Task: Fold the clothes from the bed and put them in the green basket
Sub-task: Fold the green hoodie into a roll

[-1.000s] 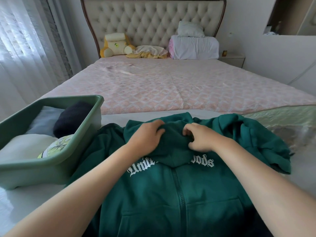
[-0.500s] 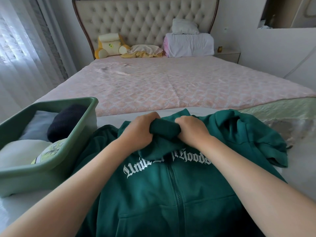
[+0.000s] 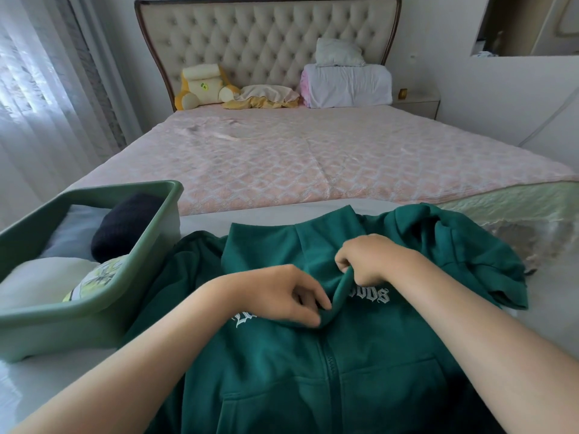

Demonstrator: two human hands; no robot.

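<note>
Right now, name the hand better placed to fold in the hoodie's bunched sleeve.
Probably the right hand: it pinches the hood beside the bunched sleeve; the left hand lies toward the green basket.

Tufted headboard (image 3: 266,42), white walls (image 3: 438,32), sheer curtains (image 3: 37,104) left, daylight, nightstand (image 3: 416,103) right.

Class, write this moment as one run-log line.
phase: folding hoodie | left hand: grips hood edge | right hand: pinches hood | basket: beside hoodie, holds clothes
</note>
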